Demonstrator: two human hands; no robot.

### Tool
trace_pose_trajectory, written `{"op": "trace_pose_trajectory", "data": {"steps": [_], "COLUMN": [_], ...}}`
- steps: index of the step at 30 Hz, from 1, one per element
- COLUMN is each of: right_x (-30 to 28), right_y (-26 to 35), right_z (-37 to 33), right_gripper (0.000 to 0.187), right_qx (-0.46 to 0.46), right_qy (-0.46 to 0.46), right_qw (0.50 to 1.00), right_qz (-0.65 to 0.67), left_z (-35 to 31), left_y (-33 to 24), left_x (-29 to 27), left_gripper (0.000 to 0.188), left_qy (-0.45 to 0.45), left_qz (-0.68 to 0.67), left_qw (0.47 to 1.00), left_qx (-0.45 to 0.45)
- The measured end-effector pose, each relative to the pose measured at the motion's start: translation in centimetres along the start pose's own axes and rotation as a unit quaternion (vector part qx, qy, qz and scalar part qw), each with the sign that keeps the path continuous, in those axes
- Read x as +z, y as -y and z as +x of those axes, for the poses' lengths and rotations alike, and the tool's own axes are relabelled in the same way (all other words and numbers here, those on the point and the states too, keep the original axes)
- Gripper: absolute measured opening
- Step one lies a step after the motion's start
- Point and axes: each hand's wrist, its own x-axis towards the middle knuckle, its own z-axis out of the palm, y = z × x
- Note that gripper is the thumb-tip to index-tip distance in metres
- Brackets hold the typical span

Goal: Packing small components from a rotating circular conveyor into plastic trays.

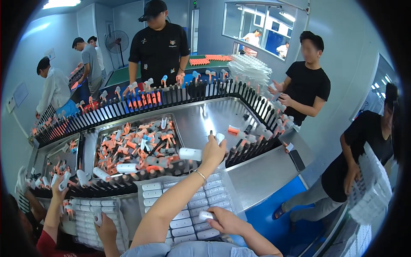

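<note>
My left hand [213, 150], with a thin bracelet on its wrist, reaches out over the near side of the black-pegged conveyor loop. Its fingers close on a small white plastic shell [220, 138], partly hidden by them, beside a dark peg tip. Lower down, my right hand [227, 220] pinches another white rounded shell [206, 215] just above a clear plastic tray [143, 186]. Rows of similar white shells fill much of that tray. A white shell [190, 154] sits on a holder left of my left hand.
A black pegged conveyor [171, 99] loops around a steel table [205, 112]. Inside stands a bin of orange, grey and black pieces [137, 145]. A co-worker's hand [107, 231] works at the left. A phone [296, 160] lies at right; people stand around, one holding stacked trays [372, 184].
</note>
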Motion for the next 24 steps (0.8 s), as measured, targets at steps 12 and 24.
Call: {"op": "trace_pose_trajectory", "data": {"steps": [12,24], "right_x": [-9.0,-10.9], "right_y": [-6.6,-5.2], "right_z": [5.9,15.1], "right_gripper": [0.028,0.041], "right_qx": [0.088,0.159], "right_qy": [-0.447,-0.429], "right_qw": [0.889,0.863], "right_qz": [0.031,-0.212], "left_z": [-0.7,-8.8], "left_y": [3.3,7.4], "left_x": [-6.3,-14.9], "left_gripper": [0.028,0.043], "left_qy": [0.026,-0.215], "left_qz": [0.234,0.220], "left_qw": [0.971,0.921], "left_qx": [0.047,0.240]}}
